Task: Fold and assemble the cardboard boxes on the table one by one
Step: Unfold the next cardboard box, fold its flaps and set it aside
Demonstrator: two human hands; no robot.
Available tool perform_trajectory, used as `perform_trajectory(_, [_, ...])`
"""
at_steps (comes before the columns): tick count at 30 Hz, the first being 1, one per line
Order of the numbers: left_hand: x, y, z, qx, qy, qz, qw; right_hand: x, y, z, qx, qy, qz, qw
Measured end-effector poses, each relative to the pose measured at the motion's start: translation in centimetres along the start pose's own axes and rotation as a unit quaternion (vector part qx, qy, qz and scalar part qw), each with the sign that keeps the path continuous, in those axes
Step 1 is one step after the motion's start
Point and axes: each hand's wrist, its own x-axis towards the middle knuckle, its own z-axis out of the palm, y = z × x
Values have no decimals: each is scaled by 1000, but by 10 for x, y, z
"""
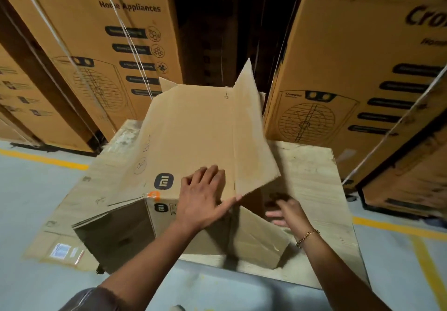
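Head view: the box (pixel 159 219) sits half-folded on flat cardboard (pixel 48 238) on the table (pixel 312 165), its big flap (pixel 205 129) raised. Left hand (pixel 205 194) presses straight fingers on that flap, thumb along its edge. Right hand (pixel 283 211), blurred, hovers loose-fingered beside the box, holding nothing

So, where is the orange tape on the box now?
In the head view the orange tape sits left of centre, on the corner of the cardboard box, under the larger dark logo and left of the left hand.
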Motion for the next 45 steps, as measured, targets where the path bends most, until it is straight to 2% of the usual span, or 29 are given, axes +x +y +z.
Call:
perform_trajectory(3, [5, -12, 2, 8, -22, 32, 999, -15, -32, 11, 58, -27, -4, 998])
perform_trajectory(6, [9, -21, 6, 16, -31, 51, 998, -28, -54, 16, 81, -82, -62, 991])
perform_trajectory(9, [18, -28, 10, 5, -30, 70, 997, -33, -75, 10, 217, -30, -99, 971])
perform_trajectory(10, [22, -30, 12, 3, -35, 77, 996, -30, -81, 7, 228, -17, -107, 967])
perform_trajectory(14, [46, -44, 20, 18, -69, 120, 990, -10, -89, 13, 75, 56, -137, 986])
perform_trajectory(17, [69, -68, 22, 37, -102, 161, 981, 10, -96, 21, 38, 94, -143, 985])
perform_trajectory(20, [86, -112, 31, 76, -110, 98, 986, 38, -106, 28, -19, 115, -149, 982])
perform_trajectory(23, [93, -163, 50, 113, -180, 12, 977, 72, -106, 45, -112, 121, -148, 975])
perform_trajectory(28, [85, -219, 92, 119, -285, 6, 951, 118, -73, 66, -214, 138, -85, 963])
perform_trajectory(32, [68, -259, 122, 95, -327, -27, 940, 126, -26, 73, -342, 146, -26, 928])
perform_trajectory(35, [58, -279, 139, 80, -343, -23, 936, 110, 11, 92, -467, 174, -61, 865])
perform_trajectory(37, [54, -285, 147, 70, -334, -10, 940, 99, 34, 104, -513, 163, -54, 841])
perform_trajectory(42, [49, -297, 163, 28, -319, -12, 947, 97, 60, 107, -541, 114, 64, 831])
perform_trajectory(45, [46, -302, 168, 6, -305, -34, 952, 113, 61, 103, -527, 62, 120, 839])
